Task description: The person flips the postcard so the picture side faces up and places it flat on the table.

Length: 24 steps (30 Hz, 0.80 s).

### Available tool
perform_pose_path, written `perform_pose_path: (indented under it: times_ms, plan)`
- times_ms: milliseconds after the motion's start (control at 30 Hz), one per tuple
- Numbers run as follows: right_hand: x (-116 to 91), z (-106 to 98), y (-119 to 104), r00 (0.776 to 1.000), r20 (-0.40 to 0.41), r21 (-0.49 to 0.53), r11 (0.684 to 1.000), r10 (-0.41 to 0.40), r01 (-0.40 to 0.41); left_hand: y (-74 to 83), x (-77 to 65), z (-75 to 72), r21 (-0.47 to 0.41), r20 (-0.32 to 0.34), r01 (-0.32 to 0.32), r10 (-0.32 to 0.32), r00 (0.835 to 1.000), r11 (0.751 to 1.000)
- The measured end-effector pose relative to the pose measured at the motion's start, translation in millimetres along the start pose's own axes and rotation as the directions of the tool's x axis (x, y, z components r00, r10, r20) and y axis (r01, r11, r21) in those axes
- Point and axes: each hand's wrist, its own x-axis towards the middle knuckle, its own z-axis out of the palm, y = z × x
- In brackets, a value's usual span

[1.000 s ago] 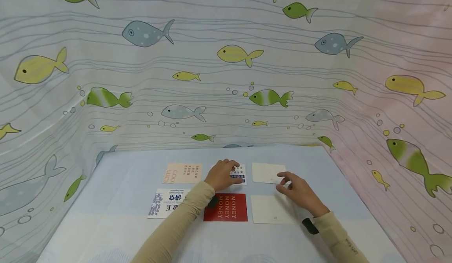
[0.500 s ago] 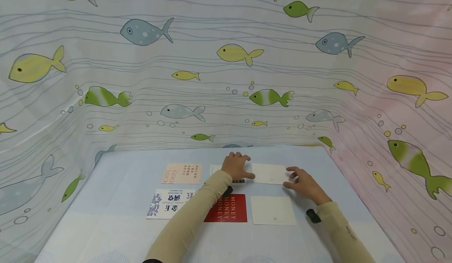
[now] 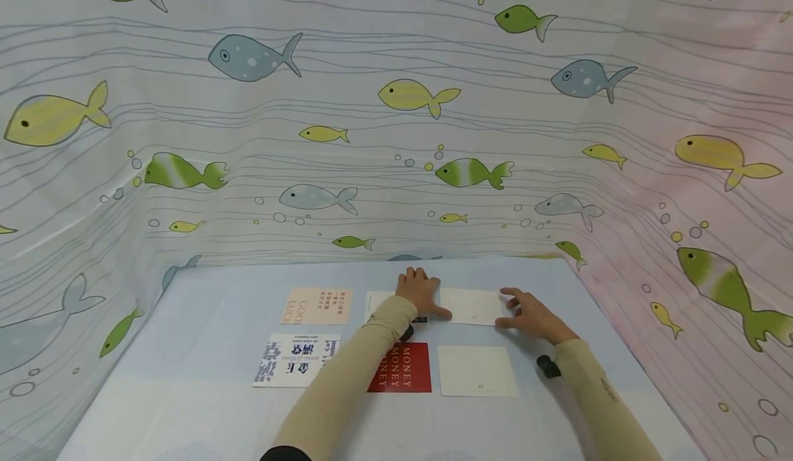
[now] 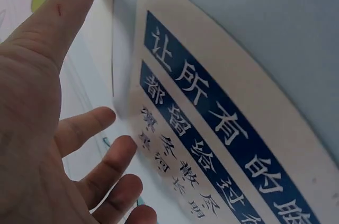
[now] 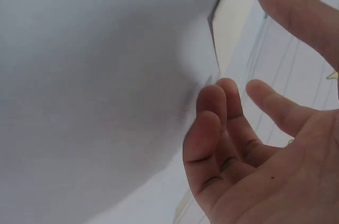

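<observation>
A blank cream card [image 3: 473, 306] lies at the back right of the group, between my two hands. My left hand [image 3: 423, 294] is spread over a white card with blue bands of writing [image 4: 198, 97], its thumb at the cream card's left edge. My right hand [image 3: 531, 315] stands at the cream card's right edge, thumb out and fingers loosely bent. Neither hand grips anything; whether the fingertips touch the cream card I cannot tell. The right wrist view shows only a strip of that card [image 5: 233, 17].
In the front row lie another cream card [image 3: 478, 371], a red MONEY card [image 3: 409, 368] partly under my left sleeve, and a white card with blue lettering [image 3: 294, 358]. A pink GOOD LUCK card [image 3: 319, 306] is at the back left. Fish-patterned sheeting [image 3: 396, 137] encloses the table.
My left hand has moved right across the blue-banded card to the cream card's left edge. My right hand has shifted slightly right, off the cream card's corner. The cards have stayed put.
</observation>
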Motion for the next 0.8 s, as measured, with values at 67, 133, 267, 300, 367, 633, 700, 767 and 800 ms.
perform_pose_path:
  times_ms: [67,133,267,300,367,633,700,767,800]
  plan:
    - [5,-1,0,1.0,0.02,-0.003,1.0,0.002,-0.002,0.9,-0.7,0.3,0.011,-0.003,0.004,-0.004,1.0,1.0]
    - [9,-2,-1,0.999,0.043,0.005,1.0,0.006,-0.006,1.9,-2.0,-0.6,0.015,-0.006,0.005,-0.005,1.0,1.0]
    - [15,-3,-1,0.997,0.069,0.014,0.999,0.031,-0.032,5.0,-6.3,-6.6,0.003,-0.003,0.0,0.0,1.0,1.0]
    - [17,-3,-1,0.997,0.074,0.015,0.999,0.035,-0.036,5.8,-7.5,-8.2,0.0,0.001,-0.002,0.002,1.0,1.0]
    - [19,-3,-1,0.996,0.078,0.006,0.999,0.038,-0.039,7.6,-9.6,-11.6,-0.008,0.007,-0.006,0.006,1.0,1.0]
    - [26,1,0,0.996,0.073,-0.044,0.997,0.059,-0.056,8.8,-7.9,-5.7,-0.047,-0.019,-0.015,0.014,1.0,0.999]
    - [27,1,-1,0.996,0.066,-0.046,0.997,0.064,-0.061,7.2,-6.7,-0.8,-0.05,-0.04,-0.015,0.013,0.999,0.999]
    - [27,2,-1,0.996,0.061,-0.039,0.997,0.068,-0.065,6.2,-6.6,2.0,-0.052,-0.055,-0.011,0.008,0.998,0.999]
    - [27,2,-2,0.996,0.058,-0.036,0.997,0.069,-0.067,5.7,-6.8,3.0,-0.06,-0.061,-0.009,0.005,0.998,0.998]
